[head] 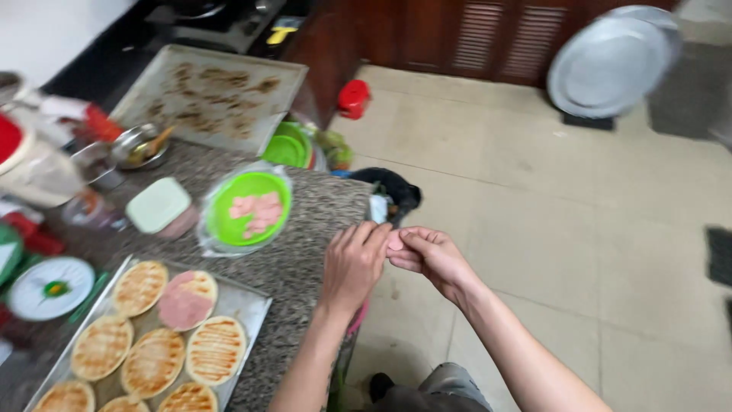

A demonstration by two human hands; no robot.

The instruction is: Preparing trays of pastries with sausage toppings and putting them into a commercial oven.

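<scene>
My left hand (354,263) and my right hand (431,255) meet fingertip to fingertip past the counter's right edge, above the floor. Between the fingertips shows a small pink piece (394,243), seemingly sliced meat, pinched by both hands. To the left, a green plate (229,217) wrapped in clear film holds more pink meat slices. A metal tray (248,301) at the lower left carries several round flatbreads striped with sauce; one flatbread (187,299) has a pink slice laid on it.
A speckled stone counter (305,252) fills the left. On it are a used baking tray (210,95), a metal bowl with a spoon (141,145), a pale lidded tub (158,204), jars. A black bin (393,191), red object (353,98) and round metal tray (610,65) are on the tiled floor.
</scene>
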